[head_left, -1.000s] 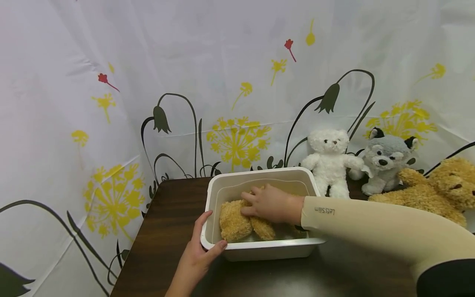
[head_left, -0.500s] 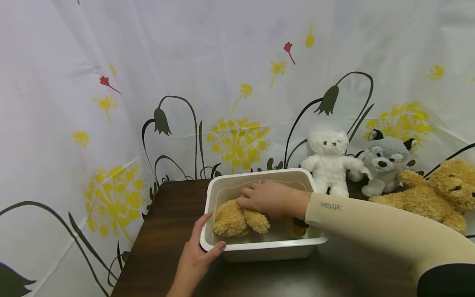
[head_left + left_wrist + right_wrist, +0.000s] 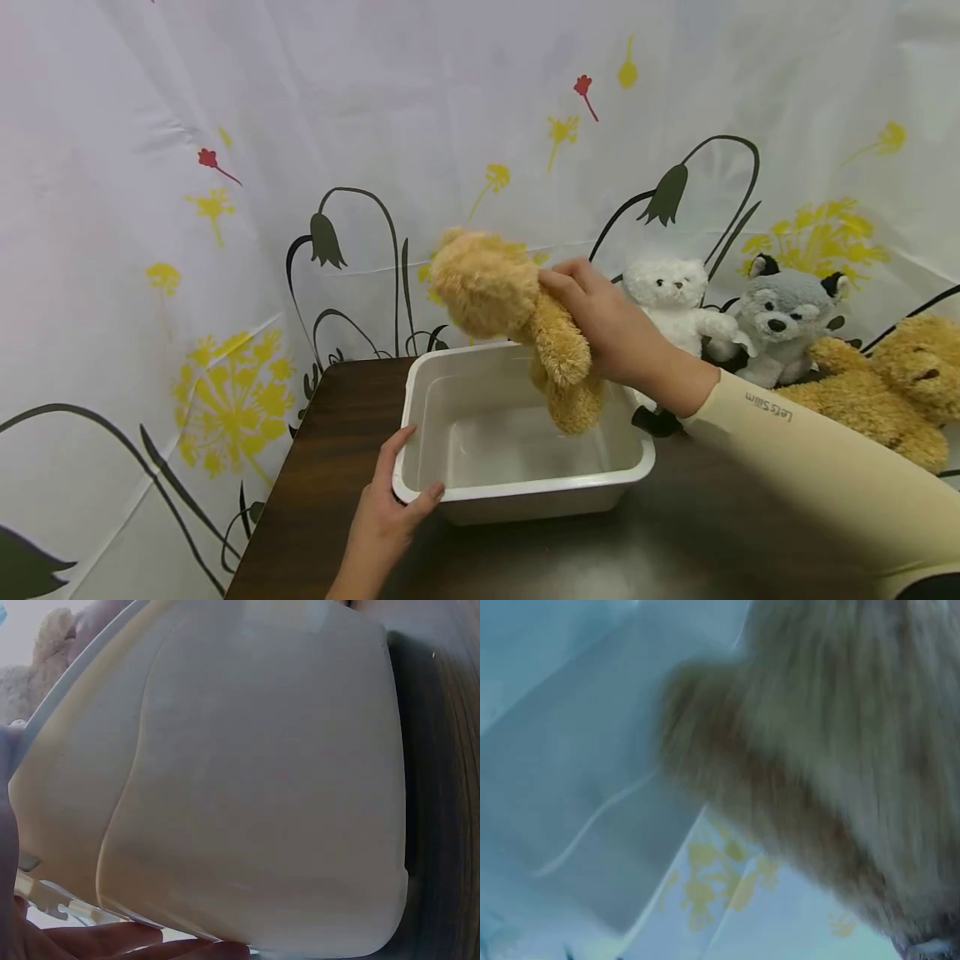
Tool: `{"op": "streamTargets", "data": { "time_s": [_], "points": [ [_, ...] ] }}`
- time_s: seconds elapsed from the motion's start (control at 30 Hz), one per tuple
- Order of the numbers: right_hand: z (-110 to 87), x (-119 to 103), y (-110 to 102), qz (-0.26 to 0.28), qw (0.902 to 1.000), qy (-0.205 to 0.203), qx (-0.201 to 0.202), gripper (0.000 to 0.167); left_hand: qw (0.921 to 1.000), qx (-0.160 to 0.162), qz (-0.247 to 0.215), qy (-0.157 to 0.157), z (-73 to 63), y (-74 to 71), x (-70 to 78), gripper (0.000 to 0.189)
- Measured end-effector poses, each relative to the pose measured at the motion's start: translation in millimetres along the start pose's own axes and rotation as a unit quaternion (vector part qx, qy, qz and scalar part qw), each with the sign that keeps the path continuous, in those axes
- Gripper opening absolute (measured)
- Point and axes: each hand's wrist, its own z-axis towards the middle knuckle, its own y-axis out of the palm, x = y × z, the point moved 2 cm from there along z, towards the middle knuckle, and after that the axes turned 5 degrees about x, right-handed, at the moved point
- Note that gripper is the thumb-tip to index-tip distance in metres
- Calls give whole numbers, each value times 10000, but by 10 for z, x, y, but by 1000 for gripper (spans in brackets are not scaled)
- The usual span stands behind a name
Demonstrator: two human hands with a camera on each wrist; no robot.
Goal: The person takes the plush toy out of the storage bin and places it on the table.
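A golden-brown teddy bear hangs above the white plastic tub, its back-of-head side toward the head camera. My right hand grips the bear around its body. In the right wrist view the bear's fur is large and blurred. My left hand holds the tub's left front corner, thumb on the front rim and fingers along the left side. The left wrist view shows the tub's outer wall close up, with left fingers at the lower edge. Inside the tub, the bare floor shows.
Right of the tub sit a white teddy bear and a grey husky plush. Another golden bear lies farther right. The dark wood table meets a flower-printed curtain behind.
My right hand has lifted the golden teddy bear out of the tub, up and slightly right. The tub has shifted slightly left, with my left hand still on its corner.
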Motion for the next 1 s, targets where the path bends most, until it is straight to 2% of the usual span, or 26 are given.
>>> {"op": "streamTargets", "data": {
  "time_s": [0.1,0.27,0.47,0.53,0.67,0.8,0.87,1.0],
  "points": [
    [-52,66,-61,52,9986,137,515,83,10000,-8,-18,-15,20,-43,-1,82],
    [-171,126,-102,-97,9922,512,1134,87,10000,-21,-93,17,21,-86,-9,81],
    [-337,300,-188,-150,9826,740,1696,60,9999,2,-120,9,8,-128,-41,80],
    [-383,377,-216,-35,9764,866,1979,58,9999,22,-101,-34,-5,-151,-67,80],
    [-456,530,-280,343,9574,1278,2565,68,10000,63,-46,-32,-14,-201,-116,79],
    [-543,668,-318,601,9430,1699,2799,80,9999,101,-35,128,3,-261,-157,78],
    [-584,733,-321,844,9365,1782,2899,79,9997,108,8,216,20,-297,-177,78],
    [-666,858,-299,1423,9257,1749,3037,63,9994,125,153,294,61,-376,-223,77]
  ]
}}
